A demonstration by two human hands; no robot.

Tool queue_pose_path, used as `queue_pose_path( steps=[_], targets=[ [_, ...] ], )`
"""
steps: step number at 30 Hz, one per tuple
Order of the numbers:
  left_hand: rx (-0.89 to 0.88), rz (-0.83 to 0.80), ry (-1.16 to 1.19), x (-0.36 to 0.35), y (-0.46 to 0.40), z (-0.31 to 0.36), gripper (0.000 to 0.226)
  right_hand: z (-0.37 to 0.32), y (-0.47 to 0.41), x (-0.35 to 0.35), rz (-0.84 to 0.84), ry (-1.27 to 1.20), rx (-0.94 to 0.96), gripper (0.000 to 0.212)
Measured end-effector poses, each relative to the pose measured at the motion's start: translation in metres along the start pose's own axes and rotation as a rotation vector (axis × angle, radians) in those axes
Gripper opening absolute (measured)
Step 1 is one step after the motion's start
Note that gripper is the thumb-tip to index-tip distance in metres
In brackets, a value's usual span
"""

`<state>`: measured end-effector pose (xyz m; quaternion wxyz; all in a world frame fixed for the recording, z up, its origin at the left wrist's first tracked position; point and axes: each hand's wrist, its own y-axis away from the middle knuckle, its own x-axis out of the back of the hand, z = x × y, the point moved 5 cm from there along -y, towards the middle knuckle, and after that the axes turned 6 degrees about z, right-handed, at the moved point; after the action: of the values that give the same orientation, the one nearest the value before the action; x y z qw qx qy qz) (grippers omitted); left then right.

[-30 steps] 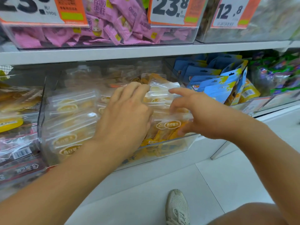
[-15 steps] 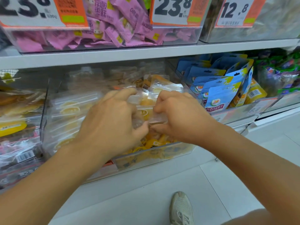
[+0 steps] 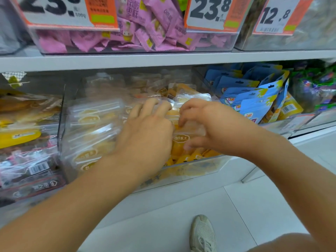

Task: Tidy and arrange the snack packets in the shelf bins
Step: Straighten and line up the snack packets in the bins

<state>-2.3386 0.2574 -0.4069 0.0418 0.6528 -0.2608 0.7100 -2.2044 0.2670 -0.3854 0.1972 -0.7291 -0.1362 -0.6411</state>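
Note:
A clear plastic shelf bin (image 3: 209,166) on the lower shelf holds several clear packets of yellow snacks. A neat row of them (image 3: 91,124) stands at the bin's left side; loose ones lie in a heap at the right. Both my hands are inside the bin over the heap. My right hand (image 3: 209,126) grips a clear packet with an oval label (image 3: 181,137), fingers curled over its top and thumb beneath. My left hand (image 3: 147,131) lies on the packets beside it, fingers bent forward over them; what its fingertips hold is hidden.
Blue pouches (image 3: 254,99) fill the bin to the right, green and purple packets (image 3: 316,88) beyond. Yellow and dark packets (image 3: 23,135) sit in the left bin. Pink packets (image 3: 145,30) and price tags (image 3: 209,11) are on the upper shelf. My shoe (image 3: 202,233) rests on the white floor.
Both hands came together over the loose packets, and my right hand closed on one. The hands now sit slightly apart, with the labelled packet showing between them.

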Motion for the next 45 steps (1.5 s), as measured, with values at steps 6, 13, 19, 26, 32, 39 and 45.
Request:
queue_pose_path(
  steps=[6,13,19,26,32,39,45],
  targets=[
    [0.008,-0.040,0.040,0.000,-0.011,0.002,0.022,0.047,0.048,0.026,0.123,-0.085,-0.149,0.064],
    [-0.032,-0.025,0.125,0.001,-0.029,0.025,0.017,0.043,0.036,0.010,0.126,-0.063,-0.155,0.039],
    [-0.047,-0.068,0.200,-0.002,-0.030,0.021,0.013,0.026,0.035,0.006,-0.022,0.302,-0.169,0.069],
    [0.004,0.007,0.260,-0.001,-0.028,0.019,0.020,0.027,0.030,-0.001,-0.080,0.071,-0.119,0.046],
    [-0.005,0.063,0.223,-0.010,-0.033,0.023,0.006,0.032,0.022,0.011,-0.089,0.034,-0.091,0.027],
    [-0.105,0.069,0.170,-0.010,-0.025,0.029,0.025,0.023,0.017,0.023,-0.086,0.281,-0.033,0.027],
    [-0.130,-0.004,0.378,-0.004,-0.024,0.012,0.019,0.032,0.024,0.012,-0.134,0.160,-0.155,0.037]
  ],
)
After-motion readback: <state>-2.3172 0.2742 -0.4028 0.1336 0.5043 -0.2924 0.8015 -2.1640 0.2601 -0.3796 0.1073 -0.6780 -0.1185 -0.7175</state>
